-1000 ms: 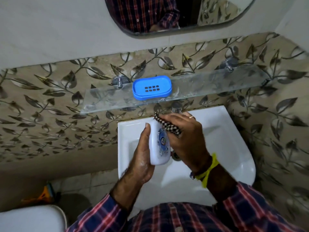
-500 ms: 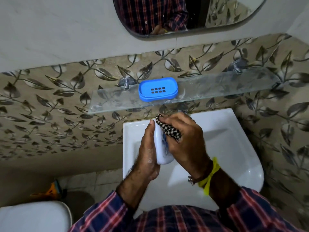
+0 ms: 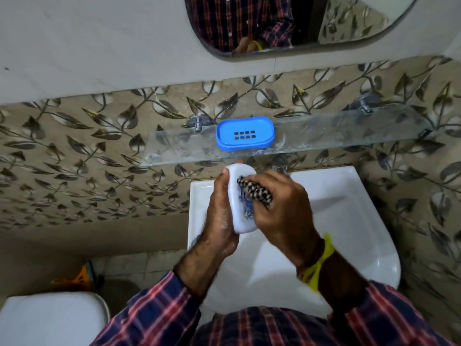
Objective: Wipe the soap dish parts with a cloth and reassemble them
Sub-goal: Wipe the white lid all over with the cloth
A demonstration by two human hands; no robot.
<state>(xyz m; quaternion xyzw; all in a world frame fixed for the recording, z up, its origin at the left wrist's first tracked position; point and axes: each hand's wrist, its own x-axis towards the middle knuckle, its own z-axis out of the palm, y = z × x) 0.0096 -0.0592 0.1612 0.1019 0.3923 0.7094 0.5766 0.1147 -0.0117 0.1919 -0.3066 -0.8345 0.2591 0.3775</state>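
Note:
My left hand [image 3: 219, 211] grips a white oval soap dish lid [image 3: 240, 196] with a blue print, held on edge over the sink. My right hand [image 3: 284, 211] presses a black-and-white checked cloth [image 3: 257, 192] against the lid's printed face. The blue soap dish base [image 3: 245, 133], with a slotted drain insert, sits on the glass shelf [image 3: 324, 136] above the hands, apart from them.
A white washbasin [image 3: 349, 221] lies under both hands, with a tap [image 3: 280, 167] at its back. A mirror [image 3: 299, 23] hangs above the shelf. A white toilet lid [image 3: 50, 320] is at lower left, an orange object [image 3: 79, 277] on the floor beside it.
The lid has turned so more of its white face shows and sits a little higher, nearer the shelf. The cloth has slid along the printed face. The blue base has not moved.

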